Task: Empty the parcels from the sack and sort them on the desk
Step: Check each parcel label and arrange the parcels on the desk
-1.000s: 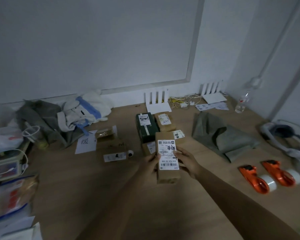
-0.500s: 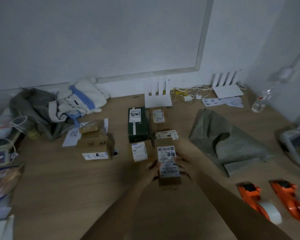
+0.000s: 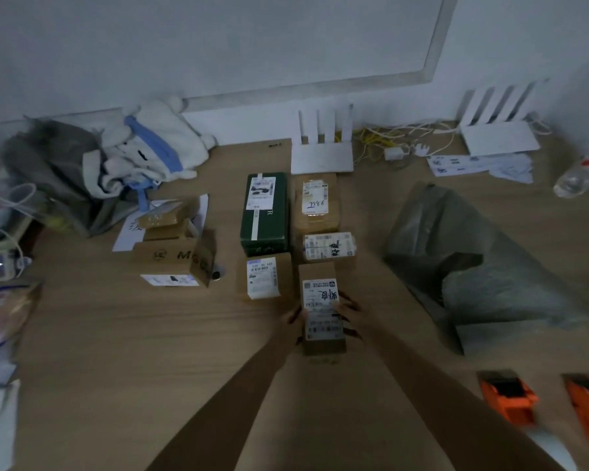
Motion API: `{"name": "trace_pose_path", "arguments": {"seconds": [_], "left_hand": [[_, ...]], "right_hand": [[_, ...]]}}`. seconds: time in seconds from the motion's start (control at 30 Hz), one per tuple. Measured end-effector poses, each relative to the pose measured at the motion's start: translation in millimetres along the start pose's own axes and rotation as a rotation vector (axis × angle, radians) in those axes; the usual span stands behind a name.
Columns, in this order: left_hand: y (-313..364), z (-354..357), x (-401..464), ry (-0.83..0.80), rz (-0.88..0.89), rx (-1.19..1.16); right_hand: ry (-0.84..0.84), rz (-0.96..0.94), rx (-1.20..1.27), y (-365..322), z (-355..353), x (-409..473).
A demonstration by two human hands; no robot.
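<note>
A brown labelled parcel (image 3: 321, 307) lies on the wooden desk (image 3: 150, 334), gripped on its sides by my left hand (image 3: 295, 322) and my right hand (image 3: 351, 316). Beyond it sit sorted parcels: a green box (image 3: 264, 215), a brown box (image 3: 315, 203), a small labelled parcel (image 3: 329, 245) and another small brown one (image 3: 262, 278). Further left stands a larger cardboard box (image 3: 174, 263) with smaller parcels (image 3: 165, 219) on top. The grey-green sack (image 3: 473, 263) lies crumpled and flat to the right.
Two orange tape dispensers (image 3: 507, 399) lie at the right front. White routers (image 3: 322, 154), cables and papers line the back wall. A plush toy (image 3: 150, 147) and a grey bag (image 3: 51, 164) sit at the back left, with clutter along the left edge. A plastic bottle (image 3: 575, 180) lies far right.
Both hands have brought the brown parcel down and forward onto the desk, just in front of the sorted row. The camera has tilted lower and closer.
</note>
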State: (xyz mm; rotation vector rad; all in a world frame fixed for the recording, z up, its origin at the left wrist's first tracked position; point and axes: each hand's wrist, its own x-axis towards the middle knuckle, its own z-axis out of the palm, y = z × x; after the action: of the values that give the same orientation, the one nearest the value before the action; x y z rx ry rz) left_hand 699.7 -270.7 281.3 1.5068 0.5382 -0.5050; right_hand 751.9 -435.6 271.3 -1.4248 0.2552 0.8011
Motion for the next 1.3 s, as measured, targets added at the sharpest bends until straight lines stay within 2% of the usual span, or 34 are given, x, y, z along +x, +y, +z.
{"name": "trace_pose_path", "arguments": {"seconds": [0.5,0.6,0.7,0.83,0.97,1.17,1.3], "left_hand": [[-13,-17,48,0.095,-0.031,-0.010],[-6,-17,42,0.119,-0.034,0.005],[-2,-27,35,0.203,-0.028,0.005],[13,-57,15,0.306,-0.014,-0.058],[30,-102,-15,0.355,0.075,-0.089],[47,-174,-53,0.417,0.164,-0.061],[51,-225,-86,0.375,0.214,0.001]], "right_hand": [[0.017,-0.065,-0.004,11,13,51],[0.057,-0.060,0.003,11,14,49],[0.166,-0.124,0.014,3,17,44],[0.216,-0.178,0.008,-9,19,45],[0.352,-0.227,-0.034,-49,52,24],[0.408,-0.265,-0.173,-80,126,9],[0.388,-0.320,-0.180,-85,187,-7]]}}
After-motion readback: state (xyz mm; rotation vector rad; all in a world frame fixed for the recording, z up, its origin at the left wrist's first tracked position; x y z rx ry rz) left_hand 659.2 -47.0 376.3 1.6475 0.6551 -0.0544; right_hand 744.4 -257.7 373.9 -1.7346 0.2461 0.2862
